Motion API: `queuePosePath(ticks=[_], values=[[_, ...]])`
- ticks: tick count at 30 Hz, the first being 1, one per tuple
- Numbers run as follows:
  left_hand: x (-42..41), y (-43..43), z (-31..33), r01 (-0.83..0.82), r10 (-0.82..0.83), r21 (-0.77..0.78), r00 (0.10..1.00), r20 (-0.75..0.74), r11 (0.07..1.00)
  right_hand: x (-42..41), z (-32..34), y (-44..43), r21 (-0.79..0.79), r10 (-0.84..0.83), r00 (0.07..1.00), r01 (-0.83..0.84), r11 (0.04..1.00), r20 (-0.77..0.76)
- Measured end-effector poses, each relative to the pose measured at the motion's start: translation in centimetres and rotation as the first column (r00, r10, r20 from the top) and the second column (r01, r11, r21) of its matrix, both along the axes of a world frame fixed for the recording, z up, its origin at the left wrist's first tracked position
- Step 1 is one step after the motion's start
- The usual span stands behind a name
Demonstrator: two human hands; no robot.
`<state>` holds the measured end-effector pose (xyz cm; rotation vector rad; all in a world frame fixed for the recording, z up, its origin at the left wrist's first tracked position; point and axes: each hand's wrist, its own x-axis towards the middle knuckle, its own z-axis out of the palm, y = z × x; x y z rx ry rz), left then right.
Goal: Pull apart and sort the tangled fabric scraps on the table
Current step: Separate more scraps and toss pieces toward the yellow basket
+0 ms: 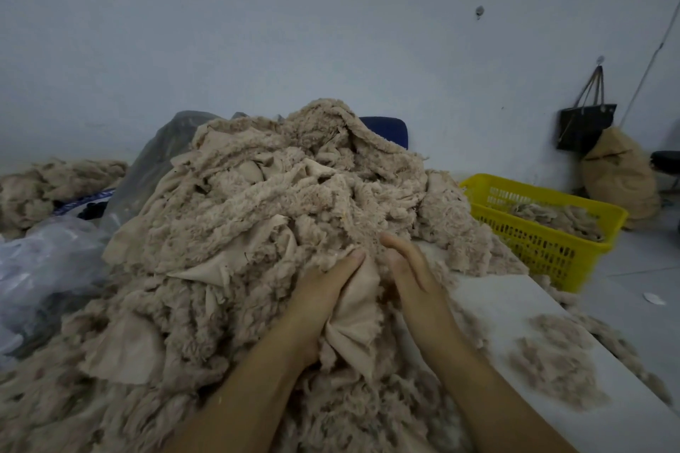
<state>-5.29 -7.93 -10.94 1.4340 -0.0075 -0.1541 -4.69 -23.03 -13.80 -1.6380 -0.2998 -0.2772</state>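
One great pile (276,213) of tangled beige fleece scraps fills the middle of the view and spills toward 6 and 7 o'clock, heaped close so both arms reach it without leaning. It lies on a white table (515,305), whose bare strip runs from 3 toward 5 o'clock, probably kept open as working room. Clear plastic bags (44,261) slump at 9 o'clock against the pile's left flank. A yellow basket (544,243) sits on the floor at 3 o'clock, just beyond the table edge, with some fleece already in it. That suggests it takes one sorted kind, set where the right arm can drop pieces in. A tan sack (618,180) leans against the wall at 2 o'clock. A small heap of fluff (552,368) rests on the bare strip at 4 o'clock, likely shed lint. The left hand (323,290), just below centre, has its fingers curled round a smooth-backed scrap (353,327), bunching it, apparently to anchor the piece against a pull. The right hand (408,268) stands edge-on just beside it at its 2 o'clock, fingers reaching into the fleece. Their tips are buried, so I cannot tell whether they pinch anything. The scrap hangs between the two hands, its far edge still caught in the pile.
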Motion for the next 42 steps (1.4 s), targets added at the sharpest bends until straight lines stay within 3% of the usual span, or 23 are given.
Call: queuePosePath(ticks=[3,8,11,13,14,15,17,19,21,23,25,27,28,30,31,34,37,39,42], values=[[-0.3,-0.3,-0.1,0.067,-0.071,0.074,0.996,0.046,0.995,0.0,0.0,0.8,-0.105,0.017,1.000,-0.015,0.994,0.019],[-0.2,0.5,-0.3,0.157,-0.154,-0.126,0.988,0.035,0.980,0.0,0.6,0.1,-0.181,-0.183,0.982,0.188,0.965,0.044],[-0.1,1.2,0.0,0.197,-0.203,-0.322,0.979,0.015,0.926,0.8,0.5,-1.2,-0.079,-0.288,0.956,0.283,0.956,-0.062],[0.1,2.3,1.2,0.308,-0.268,-0.525,0.951,0.153,0.793,1.4,0.5,-2.8,0.036,-0.357,0.909,0.373,0.927,-0.216],[0.1,2.7,1.7,0.341,-0.245,-0.625,0.940,0.238,0.702,1.4,0.5,-3.1,0.020,-0.400,0.887,0.415,0.910,-0.231],[0.3,2.8,2.0,0.282,-0.176,-0.680,0.959,0.223,0.677,1.4,0.4,-3.1,-0.024,-0.420,0.890,0.423,0.906,-0.177],[1.2,2.7,0.9,0.016,-0.032,-0.679,0.999,-0.011,0.734,0.6,0.3,-1.7,-0.104,-0.327,0.945,0.324,0.940,-0.013],[1.5,2.4,-0.1,-0.197,0.159,-0.489,0.980,-0.120,0.849,-0.1,0.5,0.0,-0.216,-0.126,0.990,0.136,0.967,0.058],[2.0,2.6,-0.3,-0.306,0.238,-0.459,0.950,-0.201,0.834,-0.5,0.3,0.8,-0.354,0.053,0.995,-0.020,0.935,0.083],[2.5,3.3,-0.3,-0.357,0.313,-0.496,0.934,-0.173,0.792,-0.8,-0.2,1.0,-0.536,0.179,0.981,-0.115,0.836,0.070],[2.8,3.4,-0.2,-0.340,0.308,-0.587,0.938,-0.158,0.734,-1.0,-0.5,1.3,-0.574,0.209,0.976,-0.139,0.807,0.057],[2.9,3.3,-0.1,-0.294,0.271,-0.650,0.953,-0.139,0.701,-0.8,-0.2,1.1,-0.321,0.131,0.991,-0.122,0.939,0.007],[2.8,3.3,-0.1,-0.277,0.275,-0.683,0.955,-0.115,0.675,-0.8,0.5,0.9,-0.090,0.085,0.992,-0.094,0.992,-0.096],[2.8,3.3,-0.3,-0.270,0.314,-0.711,0.947,-0.072,0.649,-0.2,1.3,-0.1,0.370,0.171,0.951,-0.066,0.926,-0.259],[2.7,3.1,-0.4,-0.274,0.328,-0.679,0.943,-0.051,0.681,-0.1,1.4,-0.7,0.510,0.234,0.932,-0.064,0.858,-0.276],[2.2,1.9,-0.6,-0.299,0.352,-0.461,0.935,0.032,0.836,-0.2,1.9,-1.3,0.654,0.332,0.888,-0.049,0.755,-0.318],[1.3,1.1,-1.1,-0.194,0.208,-0.074,0.935,0.287,0.978,-0.1,2.0,-1.3,0.711,0.348,0.892,-0.046,0.702,-0.287],[0.4,0.5,-0.8,-0.077,-0.019,0.215,0.911,0.412,0.974,0.0,1.6,-1.3,0.679,0.341,0.899,-0.070,0.731,-0.275],[0.2,-0.5,-1.1,-0.042,-0.089,0.272,0.888,0.451,0.961,-0.2,1.2,-0.9,0.598,0.341,0.903,-0.124,0.792,-0.263]])
